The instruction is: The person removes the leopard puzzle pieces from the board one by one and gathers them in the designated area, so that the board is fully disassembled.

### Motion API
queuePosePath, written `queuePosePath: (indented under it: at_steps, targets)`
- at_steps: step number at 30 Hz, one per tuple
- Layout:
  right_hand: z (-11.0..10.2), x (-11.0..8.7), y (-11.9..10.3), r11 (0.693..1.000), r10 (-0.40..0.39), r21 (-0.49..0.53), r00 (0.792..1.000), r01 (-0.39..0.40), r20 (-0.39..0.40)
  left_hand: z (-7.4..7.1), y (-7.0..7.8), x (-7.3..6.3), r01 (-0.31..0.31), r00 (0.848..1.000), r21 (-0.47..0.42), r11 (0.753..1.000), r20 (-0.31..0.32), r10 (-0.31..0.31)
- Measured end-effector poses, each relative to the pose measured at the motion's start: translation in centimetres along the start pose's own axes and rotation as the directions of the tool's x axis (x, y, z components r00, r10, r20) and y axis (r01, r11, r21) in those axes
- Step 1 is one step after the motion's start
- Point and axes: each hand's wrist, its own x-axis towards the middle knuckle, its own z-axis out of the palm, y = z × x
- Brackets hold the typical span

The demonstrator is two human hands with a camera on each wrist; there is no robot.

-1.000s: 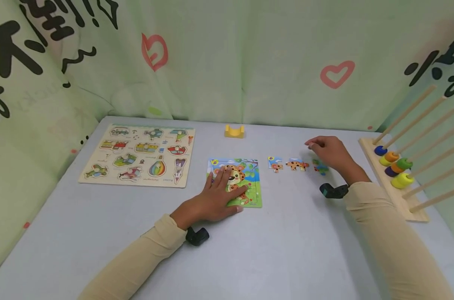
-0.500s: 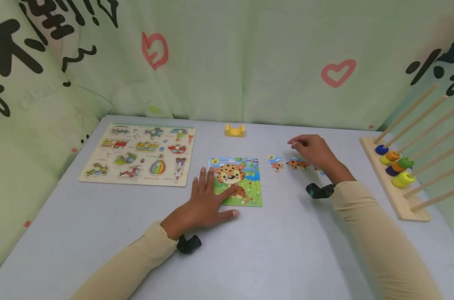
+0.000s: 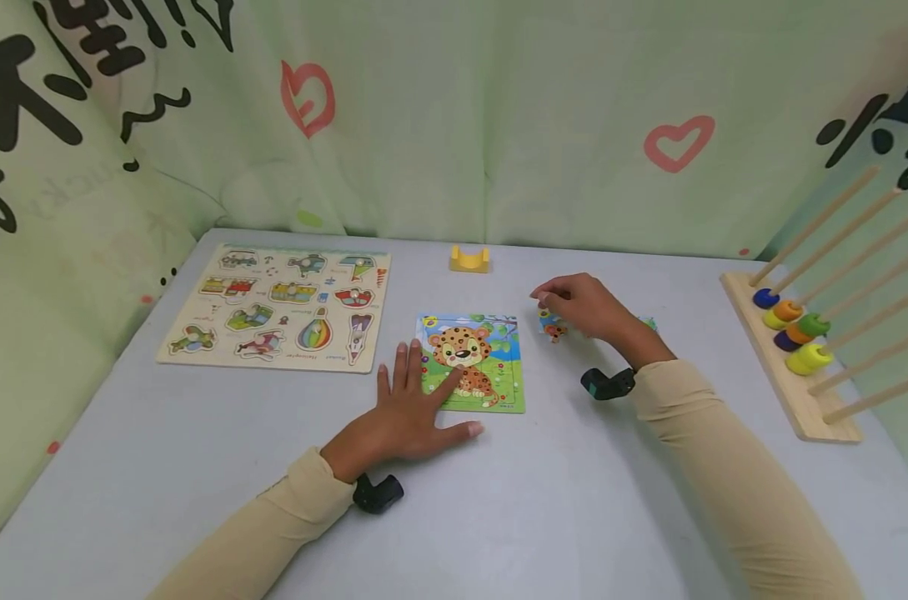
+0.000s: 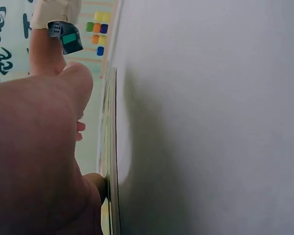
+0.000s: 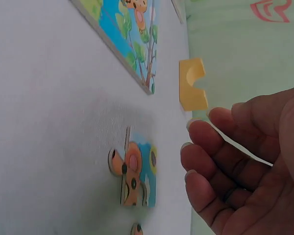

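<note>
A square leopard puzzle [image 3: 491, 358] lies flat in the middle of the table in the head view. My left hand [image 3: 404, 425] rests spread and straight-fingered at its lower left, the thumb just below it; in the left wrist view the board's edge [image 4: 112, 156] runs along beside the hand. My right hand [image 3: 589, 310] hovers over the loose puzzle pieces right of the board. Its fingers [image 5: 203, 142] are loosely curved, with nothing between them in the right wrist view. One puzzle piece with an animal face [image 5: 143, 169] lies below them. The hand hides most of the other pieces.
A wooden vehicle peg puzzle [image 3: 277, 310] lies at the back left. Near the curtain stands a small yellow notched block [image 3: 469, 261]. At the right edge is a wooden rack [image 3: 791, 367] with tall rods and coloured beads.
My right hand has moved left across the loose pieces, from the rightmost toward the leftmost. My left hand has slid left and down, uncovering the leopard picture.
</note>
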Motion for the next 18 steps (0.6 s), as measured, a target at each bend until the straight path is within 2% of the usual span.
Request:
queuePosePath:
  at_steps: [8, 14, 18]
  targets:
    - [1.5, 0.6, -1.8, 0.994, -0.034, 0.102, 0.998, 0.028, 0.048, 0.0, -0.1, -0.1, -0.003, 1.0, -0.003, 1.0, 0.005, 0.003]
    - [2.3, 1.0, -3.1, 0.989, -0.066, 0.137, 0.994, 0.054, 0.086, 0.0, -0.1, -0.1, -0.014, 1.0, -0.006, 1.0, 0.005, 0.014]
    - [2.8, 1.1, -3.6, 0.974, -0.081, 0.222, 0.989, 0.053, 0.122, 0.0, 0.0, 0.0, -0.017, 1.0, -0.007, 1.0, 0.001, 0.017]
